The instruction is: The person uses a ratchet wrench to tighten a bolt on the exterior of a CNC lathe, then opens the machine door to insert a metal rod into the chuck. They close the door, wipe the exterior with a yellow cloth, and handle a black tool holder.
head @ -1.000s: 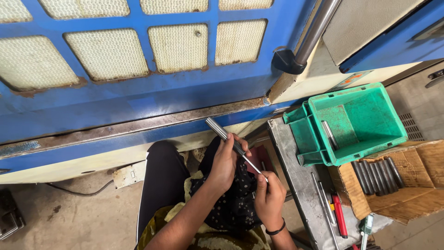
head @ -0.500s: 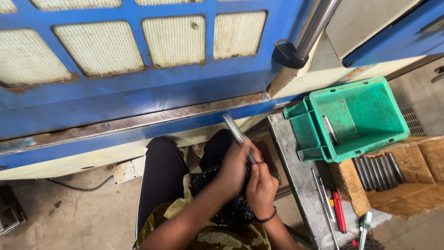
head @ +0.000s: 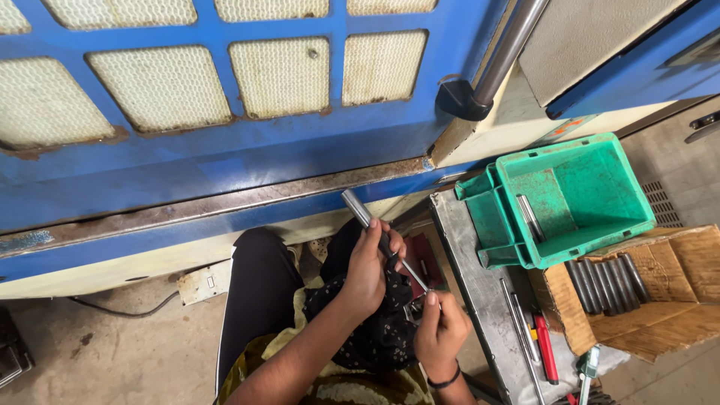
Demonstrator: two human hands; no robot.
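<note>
My left hand (head: 369,264) grips a long grey metal rod (head: 358,208) around its middle, the thick end pointing up and left toward the blue machine door. Lower down, my right hand (head: 441,331) pinches the rod's thin end together with a small metal measuring tool (head: 414,310). Both hands are over my lap, above a dark patterned cloth (head: 375,330).
A green plastic bin (head: 576,196) with one or two rods in it stands on a metal bench (head: 472,285) at right. Beside it a cardboard box (head: 667,300) holds several dark rods. A red-handled tool (head: 545,347) lies on the bench. The blue machine door (head: 225,150) fills the top.
My hands have drawn a little apart along the rod, the right one moving down toward the thin end. The rod stays tilted up and left.
</note>
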